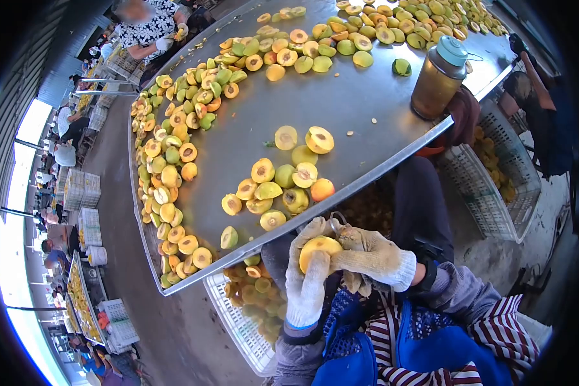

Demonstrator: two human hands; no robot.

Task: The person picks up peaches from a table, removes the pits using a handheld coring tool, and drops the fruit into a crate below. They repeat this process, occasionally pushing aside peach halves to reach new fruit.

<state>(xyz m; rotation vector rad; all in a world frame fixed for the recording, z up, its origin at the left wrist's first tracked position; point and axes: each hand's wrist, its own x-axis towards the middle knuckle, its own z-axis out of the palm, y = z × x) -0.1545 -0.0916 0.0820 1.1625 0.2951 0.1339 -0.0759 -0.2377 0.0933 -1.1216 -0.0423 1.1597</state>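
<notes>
My left hand (307,273), in a pale knit glove, is closed around a yellow peach (319,251) just off the near edge of the metal table. My right hand (370,256), in a stained glove, is closed on a small tool with a curved metal loop (338,220). The right fingers lie against the peach's right side, and its underside is hidden. Beyond my hands, a loose group of peach halves (262,170) lies on the table, several with the pit or its hollow facing up.
More peach halves (188,152) line the left and far sides of the metal table (331,103). A brown bottle with a teal lid (441,77) stands near the right edge. White crates of fruit stand below left (238,334) and right (479,193). Across the table is a person (151,29).
</notes>
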